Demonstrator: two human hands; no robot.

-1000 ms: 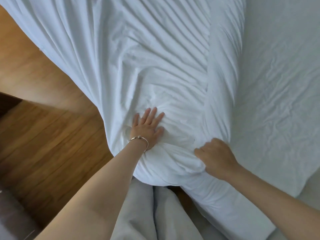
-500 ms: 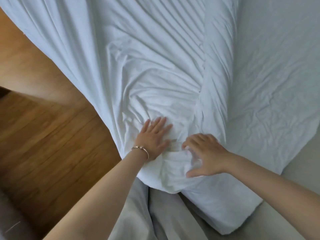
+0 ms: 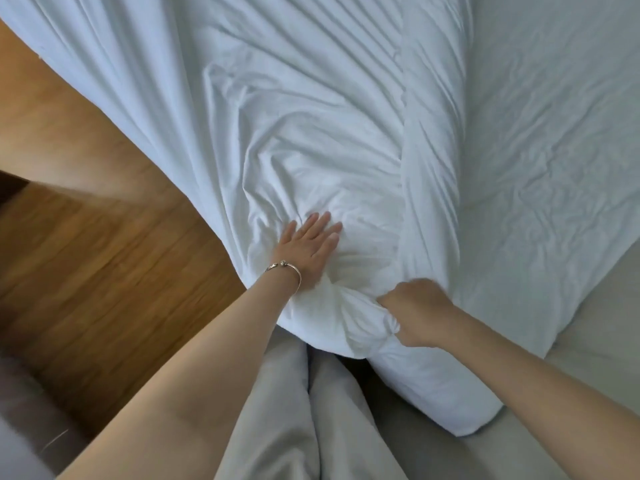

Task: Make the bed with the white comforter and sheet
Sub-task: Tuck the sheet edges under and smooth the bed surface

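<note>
White comforter [image 3: 311, 140] corner: left hand [image 3: 308, 247] flat, right hand [image 3: 415, 311] gripping.

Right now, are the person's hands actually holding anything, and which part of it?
The right hand grips a bunched fold at the near corner of the white comforter. The left hand holds nothing; it presses flat on the comforter beside it.

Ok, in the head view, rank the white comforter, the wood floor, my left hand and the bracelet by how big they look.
1. White comforter
2. Wood floor
3. Left hand, flat on the comforter
4. Bracelet

The wide-angle lens skews apparent size, but the gaps are clear.
</note>
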